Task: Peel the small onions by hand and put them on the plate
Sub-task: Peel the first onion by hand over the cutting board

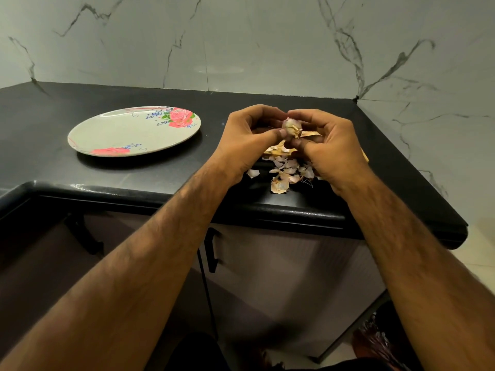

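Onion point(291, 127): pinched between both hands above the table point(160, 172), left hand point(247, 140) steadying, right hand point(328, 145) apparently picking skin. Peelings point(284, 172): heaped directly beneath, catching droppings. Plate point(126, 132): well left, bare, awaiting peeled onions.

dim, greenish cast | plate point(128, 135) throws soft shadow | wide-angle bend at edges | slightly soft

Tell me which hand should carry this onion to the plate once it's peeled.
Left, probably. The plate lies on the side of the left hand, which also pinches the onion; the right hand would have to reach across.
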